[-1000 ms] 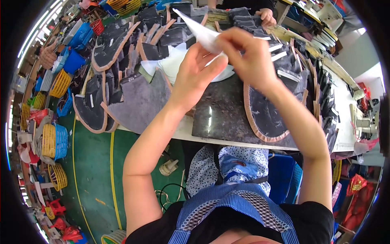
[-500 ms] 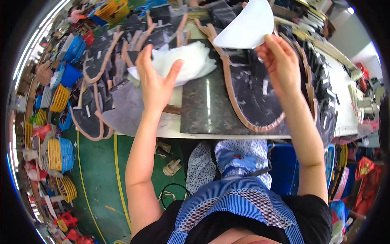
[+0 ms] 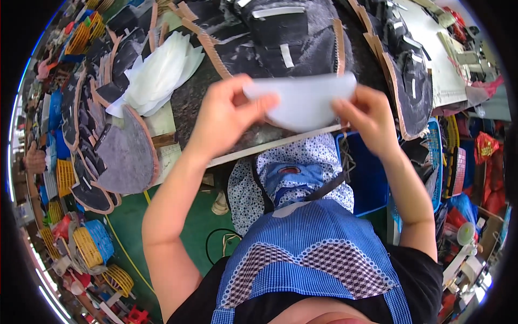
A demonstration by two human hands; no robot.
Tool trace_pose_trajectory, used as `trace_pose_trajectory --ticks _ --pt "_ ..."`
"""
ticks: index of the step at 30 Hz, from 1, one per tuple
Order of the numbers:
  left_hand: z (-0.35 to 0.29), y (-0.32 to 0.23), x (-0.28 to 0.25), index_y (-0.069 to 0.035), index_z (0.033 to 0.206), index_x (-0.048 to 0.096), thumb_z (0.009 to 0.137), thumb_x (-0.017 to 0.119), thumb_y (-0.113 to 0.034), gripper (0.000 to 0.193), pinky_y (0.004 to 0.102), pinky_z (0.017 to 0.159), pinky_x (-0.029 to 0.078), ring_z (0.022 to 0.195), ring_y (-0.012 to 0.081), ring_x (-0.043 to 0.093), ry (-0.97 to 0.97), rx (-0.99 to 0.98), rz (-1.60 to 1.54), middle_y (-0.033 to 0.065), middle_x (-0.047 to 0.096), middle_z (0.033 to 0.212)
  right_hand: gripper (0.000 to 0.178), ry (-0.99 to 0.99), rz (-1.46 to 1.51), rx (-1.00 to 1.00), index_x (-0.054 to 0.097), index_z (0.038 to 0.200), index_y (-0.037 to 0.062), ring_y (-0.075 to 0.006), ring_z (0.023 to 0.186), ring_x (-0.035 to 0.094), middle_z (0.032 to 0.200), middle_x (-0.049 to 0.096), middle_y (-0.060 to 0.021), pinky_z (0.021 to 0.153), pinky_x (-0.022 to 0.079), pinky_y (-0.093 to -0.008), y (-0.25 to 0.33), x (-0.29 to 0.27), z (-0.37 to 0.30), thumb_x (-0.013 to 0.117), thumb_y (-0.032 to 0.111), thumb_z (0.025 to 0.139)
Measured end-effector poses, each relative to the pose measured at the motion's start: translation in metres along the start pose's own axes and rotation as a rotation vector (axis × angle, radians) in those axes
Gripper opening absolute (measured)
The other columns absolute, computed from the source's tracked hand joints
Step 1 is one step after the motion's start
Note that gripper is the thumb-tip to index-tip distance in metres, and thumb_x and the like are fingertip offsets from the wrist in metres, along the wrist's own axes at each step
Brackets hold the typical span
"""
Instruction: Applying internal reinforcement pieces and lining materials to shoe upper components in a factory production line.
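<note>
A white half-round sheet [image 3: 305,102], slightly blurred, is stretched between my two hands above the table's front edge. My left hand [image 3: 221,119] pinches its left end between thumb and fingers. At the opposite end my right hand [image 3: 373,119] grips it the same way. Beneath and beyond the sheet lies a black curved shoe-upper-like piece [image 3: 288,40] with a brown notched edge and white strips on it; the sheet hides its near part. Fanned white sheets [image 3: 162,73] rest to the left of my left hand, on other dark pieces.
More dark brown-edged pieces [image 3: 125,154] pile up at the left, overhanging the table edge. Others [image 3: 413,86] stand in a row at the right. Below the table is a blue crate [image 3: 369,181]. Colourful baskets [image 3: 91,245] line the far left.
My left hand has let go of the pile of white sheets, which now lies at the left. The single sheet has come lower and nearer, and both hands now grip it.
</note>
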State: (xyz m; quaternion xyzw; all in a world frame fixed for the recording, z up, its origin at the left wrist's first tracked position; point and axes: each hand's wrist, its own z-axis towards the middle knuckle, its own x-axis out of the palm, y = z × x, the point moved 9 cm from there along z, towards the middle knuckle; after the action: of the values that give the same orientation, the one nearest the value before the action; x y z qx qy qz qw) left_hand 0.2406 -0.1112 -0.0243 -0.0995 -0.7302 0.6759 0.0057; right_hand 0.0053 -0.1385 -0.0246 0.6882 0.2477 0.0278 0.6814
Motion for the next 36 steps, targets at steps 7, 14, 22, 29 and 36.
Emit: trace_pose_trajectory --ticks 7,14,22,29,36 --pt "0.023 0.043 -0.005 0.003 0.105 0.069 0.09 0.078 -0.019 0.027 0.0231 0.076 0.052 0.083 0.0063 0.064 -0.058 -0.025 0.354 0.0032 0.071 0.092 0.036 0.058 -0.316 -0.083 0.065 0.074 -0.0056 -0.0108 0.065 0.052 0.073 0.053 -0.0043 0.058 0.041 -0.0268 -0.027 0.009 0.036 0.078 0.025 0.089" --pt "0.01 -0.01 0.007 -0.001 0.092 0.065 0.083 0.076 -0.007 0.016 0.0333 0.069 0.054 0.082 0.0247 0.065 -0.252 0.47 0.802 0.0079 0.06 0.102 0.024 -0.06 -0.592 -0.194 0.066 0.082 0.0014 -0.0227 0.069 0.061 0.087 0.058 -0.0083 0.063 0.05 -0.0345 0.002 0.018 0.035 0.082 0.02 0.08" --pt "0.028 -0.035 -0.011 -0.006 0.11 0.067 0.083 0.072 -0.005 0.028 0.036 0.083 0.055 0.091 0.0256 0.068 -0.154 0.463 0.773 0.0104 0.068 0.1 0.014 -0.001 -0.483 -0.542 0.07 0.092 0.0051 -0.0177 0.072 0.061 0.079 0.065 -0.004 0.065 0.052 -0.0311 0.047 0.018 0.051 0.076 0.012 0.082" --pt "0.058 -0.04 -0.028 -0.002 0.127 0.051 0.088 0.077 -0.007 0.047 0.0234 0.078 0.053 0.087 0.0105 0.068 -0.247 0.282 -0.026 0.0073 0.07 0.095 0.027 -0.045 -0.046 -0.098 0.064 0.104 -0.0048 -0.01 0.063 0.066 0.085 0.07 -0.0079 0.054 0.047 -0.0223 0.058 0.001 0.092 0.073 0.018 0.093" --pt "0.008 -0.062 -0.015 -0.003 0.118 0.057 0.086 0.077 0.002 0.038 0.0244 0.086 0.055 0.095 0.0126 0.067 -0.305 0.278 -0.556 0.0071 0.068 0.104 0.023 0.038 0.292 -0.221 0.062 0.107 -0.0064 -0.0156 0.07 0.073 0.089 0.072 -0.0122 0.055 0.055 -0.0217 0.09 0.005 0.043 0.07 0.012 0.096"
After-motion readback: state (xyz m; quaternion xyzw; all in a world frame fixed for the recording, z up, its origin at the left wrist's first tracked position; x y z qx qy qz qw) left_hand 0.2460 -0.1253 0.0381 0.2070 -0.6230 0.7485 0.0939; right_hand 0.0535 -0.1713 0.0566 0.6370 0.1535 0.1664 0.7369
